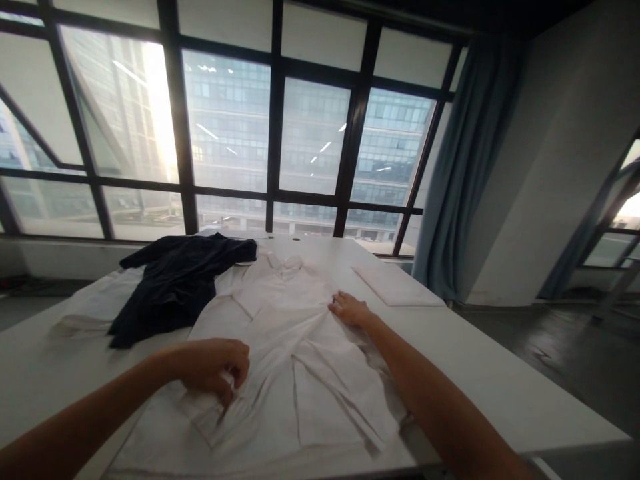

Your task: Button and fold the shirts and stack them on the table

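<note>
A white shirt (280, 313) lies spread on the table, its collar pointing toward the windows and a sleeve folded across its front. My left hand (217, 367) is closed at the shirt's lower left, a bunch of white cloth between thumb and fingers. At the shirt's right edge, my right hand (349, 309) has its fingers curled onto the cloth, and creases run from there across the front. The right fingertips are partly hidden, but they seem to pinch the fabric.
A dark navy garment (175, 280) lies left of the shirt, partly over another white garment (100, 300). On the right rests a folded white cloth (397, 285). The white table (480, 373) ends at the right; a blue curtain (463, 167) hangs beyond it.
</note>
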`<state>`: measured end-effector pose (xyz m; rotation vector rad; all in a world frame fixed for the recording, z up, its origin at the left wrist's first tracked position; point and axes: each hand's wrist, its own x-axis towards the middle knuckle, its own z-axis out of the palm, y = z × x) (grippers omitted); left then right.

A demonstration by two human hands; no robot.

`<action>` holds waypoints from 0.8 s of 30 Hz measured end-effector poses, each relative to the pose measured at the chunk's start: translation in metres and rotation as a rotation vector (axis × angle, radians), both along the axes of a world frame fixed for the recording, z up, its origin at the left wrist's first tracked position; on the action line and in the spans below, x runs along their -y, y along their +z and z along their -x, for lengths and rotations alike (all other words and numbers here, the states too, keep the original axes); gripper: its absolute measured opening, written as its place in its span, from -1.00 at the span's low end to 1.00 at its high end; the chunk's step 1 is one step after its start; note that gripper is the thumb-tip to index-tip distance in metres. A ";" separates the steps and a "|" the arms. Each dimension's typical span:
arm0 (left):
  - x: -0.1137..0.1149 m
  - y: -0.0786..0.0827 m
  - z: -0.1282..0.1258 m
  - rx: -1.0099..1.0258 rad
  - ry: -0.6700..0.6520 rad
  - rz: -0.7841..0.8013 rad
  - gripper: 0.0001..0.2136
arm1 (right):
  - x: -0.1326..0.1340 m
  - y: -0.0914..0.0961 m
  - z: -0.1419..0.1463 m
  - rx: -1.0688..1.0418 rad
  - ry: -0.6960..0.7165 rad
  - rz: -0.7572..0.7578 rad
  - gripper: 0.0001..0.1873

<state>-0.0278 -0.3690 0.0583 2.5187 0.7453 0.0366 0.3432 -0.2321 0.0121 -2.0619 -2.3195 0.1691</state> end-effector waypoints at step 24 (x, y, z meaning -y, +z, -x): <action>-0.040 -0.029 -0.028 0.064 0.023 -0.250 -0.40 | -0.052 -0.009 -0.008 -0.005 0.101 0.030 -0.12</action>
